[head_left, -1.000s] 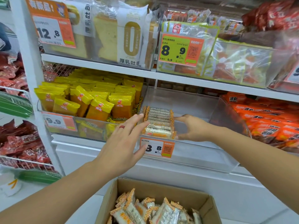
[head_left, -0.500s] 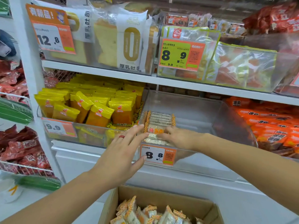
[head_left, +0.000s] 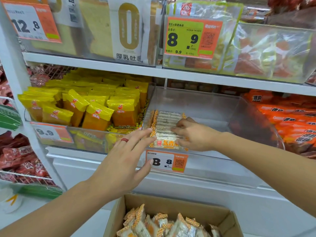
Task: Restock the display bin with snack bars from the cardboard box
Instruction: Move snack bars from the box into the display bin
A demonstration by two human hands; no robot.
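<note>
Head view looks down on my two hands at the clear display bin (head_left: 213, 106) on the middle shelf. The row of snack bars (head_left: 166, 127) sits in the bin's front left corner, stacked on edge, one behind the other. Each bar's long axis runs left to right, its crimped orange ends pointing at the bin's side walls, while the row itself runs front to back, away from me. My right hand (head_left: 191, 134) is the nearer one: it lies on the row from the right, fingers curled over the tops of the bars and pressing them. My left hand (head_left: 126, 158) is spread flat, fingers straight and apart, fingertips touching the row's left edge at the bin's front wall; it holds nothing. Everything right of the row is bare bin floor, so I judge the job barely begun. The cardboard box (head_left: 171, 204) sits below, just under my wrists, with more bars (head_left: 164, 223) heaped loose at mixed angles. Each would need turning crosswise to match the row.
</note>
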